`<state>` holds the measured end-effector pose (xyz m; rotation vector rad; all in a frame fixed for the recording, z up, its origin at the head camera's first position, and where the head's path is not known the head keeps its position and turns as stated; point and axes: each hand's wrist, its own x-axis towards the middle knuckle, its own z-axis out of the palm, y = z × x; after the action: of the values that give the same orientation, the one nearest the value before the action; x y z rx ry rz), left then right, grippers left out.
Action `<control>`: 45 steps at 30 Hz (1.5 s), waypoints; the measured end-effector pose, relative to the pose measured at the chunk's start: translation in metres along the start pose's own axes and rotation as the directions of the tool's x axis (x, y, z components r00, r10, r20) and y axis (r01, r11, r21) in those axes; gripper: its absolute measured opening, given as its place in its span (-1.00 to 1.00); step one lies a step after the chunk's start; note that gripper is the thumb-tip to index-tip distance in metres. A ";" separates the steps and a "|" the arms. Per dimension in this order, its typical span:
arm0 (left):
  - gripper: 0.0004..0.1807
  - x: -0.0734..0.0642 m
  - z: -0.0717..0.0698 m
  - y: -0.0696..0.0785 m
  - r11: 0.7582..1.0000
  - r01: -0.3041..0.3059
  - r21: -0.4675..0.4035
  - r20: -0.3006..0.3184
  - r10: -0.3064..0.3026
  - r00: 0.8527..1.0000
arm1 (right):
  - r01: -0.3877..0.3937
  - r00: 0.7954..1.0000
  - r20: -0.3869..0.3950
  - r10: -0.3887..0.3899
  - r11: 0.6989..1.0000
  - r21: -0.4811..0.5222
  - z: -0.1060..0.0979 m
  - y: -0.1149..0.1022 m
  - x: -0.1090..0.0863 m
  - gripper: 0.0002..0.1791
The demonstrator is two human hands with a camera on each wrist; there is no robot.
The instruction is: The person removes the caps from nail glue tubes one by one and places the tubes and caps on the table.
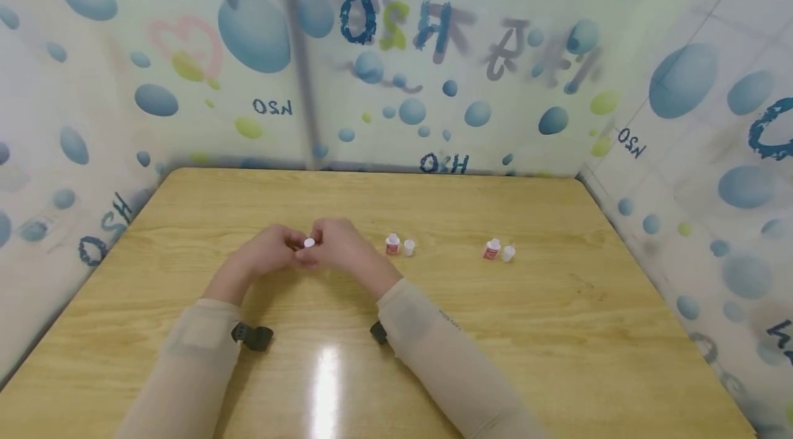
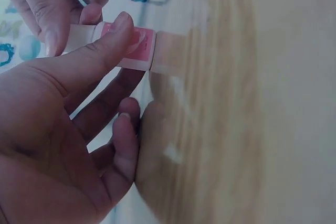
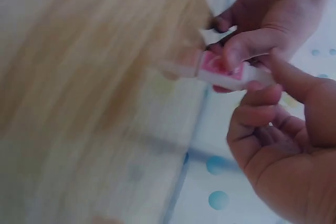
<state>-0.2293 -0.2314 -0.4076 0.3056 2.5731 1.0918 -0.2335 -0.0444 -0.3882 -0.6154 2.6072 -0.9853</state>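
Observation:
My left hand [image 1: 270, 250] holds a small white bottle with a pink-red label [image 2: 143, 45], thumb across the label and fingers behind. In the left wrist view, the bottle's base is right at the wooden table. My right hand [image 1: 337, 244] pinches a white cap [image 3: 260, 76] at the bottle's top between thumb and index finger. The other right fingers are curled below it in the right wrist view. From the head view, only the white top shows between the two hands; fingers hide the rest of the bottle.
Right of the hands stands a second red-labelled bottle [image 1: 392, 245] with a white cap [image 1: 409, 248] beside it. Farther right is another such bottle [image 1: 492, 250] with its own white cap [image 1: 509, 254]. The wooden table [image 1: 557, 343] meets patterned curtain walls at its back and right.

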 end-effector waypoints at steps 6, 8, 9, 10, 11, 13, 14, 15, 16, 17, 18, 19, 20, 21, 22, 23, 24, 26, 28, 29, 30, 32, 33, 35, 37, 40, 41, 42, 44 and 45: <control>-0.73 0.006 0.006 0.002 0.999 -0.010 0.030 -0.029 0.011 1.000 | 0.015 0.998 -0.062 -0.008 0.994 0.104 0.002 0.011 -0.007 -0.72; -0.74 0.006 0.008 0.002 0.999 -0.011 0.033 -0.040 0.012 0.999 | 0.038 0.996 -0.082 -0.028 0.992 0.116 0.003 0.013 -0.010 -0.75; -0.74 0.005 0.008 0.003 0.999 -0.010 0.031 -0.045 0.011 0.999 | 0.056 0.995 -0.090 -0.045 0.992 0.117 0.004 0.014 -0.012 -0.76; -0.74 0.005 0.009 0.002 0.999 -0.011 0.031 -0.053 0.012 0.999 | 0.073 0.993 -0.097 -0.063 0.992 0.107 0.005 0.014 -0.013 -0.77; -0.75 0.004 0.010 0.002 0.999 -0.015 0.034 -0.060 0.017 0.998 | 0.091 0.991 -0.103 -0.081 0.991 0.097 0.007 0.013 -0.014 -0.78; -0.74 0.003 0.012 0.001 0.999 -0.015 0.041 -0.072 0.018 0.997 | 0.117 0.988 -0.112 -0.109 0.991 0.069 0.009 0.013 -0.016 -0.79; -0.73 0.003 0.013 0.001 0.999 -0.019 0.045 -0.076 0.023 0.997 | 0.125 0.986 -0.116 -0.118 0.991 0.056 0.010 0.012 -0.016 -0.80; -0.72 0.002 0.014 0.000 0.999 -0.019 0.048 -0.076 0.022 0.997 | 0.130 0.985 -0.118 -0.125 0.991 0.043 0.011 0.012 -0.017 -0.81; -0.72 0.002 0.015 0.000 0.999 -0.016 0.051 -0.075 0.020 0.997 | 0.134 0.984 -0.119 -0.130 0.991 0.027 0.012 0.012 -0.017 -0.82; -0.73 0.002 0.016 0.001 0.999 -0.013 0.052 -0.073 0.017 0.997 | 0.136 0.983 -0.122 -0.134 0.991 0.010 0.012 0.012 -0.016 -0.83; -0.73 0.002 0.017 0.001 0.999 -0.006 0.053 -0.072 0.010 0.997 | 0.144 0.982 -0.122 -0.144 0.990 -0.006 0.013 0.012 -0.016 -0.84; -0.74 0.002 0.017 0.000 0.999 -0.006 0.054 -0.069 0.010 0.998 | 0.155 0.980 -0.123 -0.156 0.988 -0.024 0.013 0.013 -0.016 -0.84; -0.76 0.002 0.017 0.001 0.998 -0.008 0.056 -0.070 0.012 0.997 | 0.168 0.978 -0.121 -0.171 0.985 -0.034 0.013 0.013 -0.015 -0.84; -0.78 0.001 0.016 0.001 0.998 -0.009 0.057 -0.070 0.013 0.997 | 0.183 0.975 -0.118 -0.188 0.982 -0.047 0.013 0.013 -0.014 -0.84; -0.81 0.001 0.016 0.001 0.998 -0.015 0.062 -0.073 0.020 0.997 | 0.199 0.971 -0.119 -0.206 0.978 -0.062 0.014 0.014 -0.014 -0.84; -0.83 0.001 0.016 0.000 0.997 -0.028 0.067 -0.074 0.033 0.997 | 0.214 0.968 -0.118 -0.222 0.974 -0.079 0.014 0.015 -0.012 -0.84; -0.85 0.000 0.015 0.000 0.996 -0.042 0.074 -0.074 0.047 0.996 | 0.232 0.964 -0.114 -0.242 0.968 -0.091 0.014 0.015 -0.012 -0.84; -0.88 -0.001 0.016 -0.002 0.995 -0.061 0.080 -0.075 0.067 0.995 | 0.261 0.955 -0.108 -0.275 0.957 -0.127 0.015 0.017 -0.010 -0.83; -0.90 -0.002 0.016 -0.003 0.994 -0.078 0.077 -0.072 0.083 0.994 | 0.286 0.947 -0.100 -0.304 0.944 -0.163 0.015 0.019 -0.009 -0.83; -0.89 -0.002 0.016 -0.004 0.993 -0.088 0.075 -0.068 0.093 0.993 | 0.297 0.944 -0.097 -0.316 0.939 -0.172 0.016 0.020 -0.008 -0.83; -0.88 -0.003 0.016 -0.005 0.994 -0.084 0.069 -0.070 0.089 0.994 | 0.310 0.940 -0.093 -0.328 0.935 -0.170 0.016 0.021 -0.008 -0.83; -0.85 -0.003 0.015 -0.006 0.995 -0.083 0.059 -0.073 0.087 0.993 | 0.334 0.932 -0.092 -0.351 0.929 -0.159 0.017 0.023 -0.007 -0.83; -0.83 -0.004 0.015 -0.006 0.994 -0.090 0.054 -0.068 0.094 0.993 | 0.346 0.928 -0.092 -0.362 0.925 -0.154 0.017 0.024 -0.007 -0.84; -0.82 -0.004 0.014 -0.007 0.995 -0.091 0.050 -0.059 0.094 0.994 | 0.368 0.920 -0.088 -0.382 0.919 -0.140 0.018 0.026 -0.007 -0.84; -0.81 -0.004 0.013 -0.007 0.995 -0.091 0.049 -0.052 0.094 0.994 | 0.387 0.914 -0.074 -0.400 0.911 -0.140 0.018 0.029 -0.006 -0.83; -0.81 -0.004 0.013 -0.007 0.995 -0.084 0.046 -0.041 0.086 0.995 | 0.390 0.918 -0.033 -0.394 0.916 -0.097 0.016 0.032 -0.006 -0.84; -0.81 -0.004 0.012 -0.007 0.996 -0.082 0.045 -0.040 0.084 0.996 | 0.380 0.924 -0.021 -0.383 0.922 -0.077 0.015 0.032 -0.006 -0.86; -0.80 -0.004 0.012 -0.007 0.996 -0.077 0.043 -0.039 0.079 0.996 | 0.368 0.929 -0.010 -0.369 0.928 -0.058 0.014 0.032 -0.007 -0.86; -0.77 -0.004 0.012 -0.007 0.997 -0.067 0.038 -0.036 0.069 0.997 | 0.328 0.945 -0.003 -0.328 0.945 -0.003 0.012 0.031 -0.009 -0.85; -0.76 -0.004 0.012 -0.008 0.998 -0.059 0.037 -0.037 0.060 0.997 | 0.298 0.955 -0.007 -0.298 0.954 0.032 0.012 0.029 -0.010 -0.84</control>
<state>-0.2213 -0.2302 -0.4200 0.3755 2.6355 1.0835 -0.2284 -0.0263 -0.4157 -1.0221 2.5415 -1.1117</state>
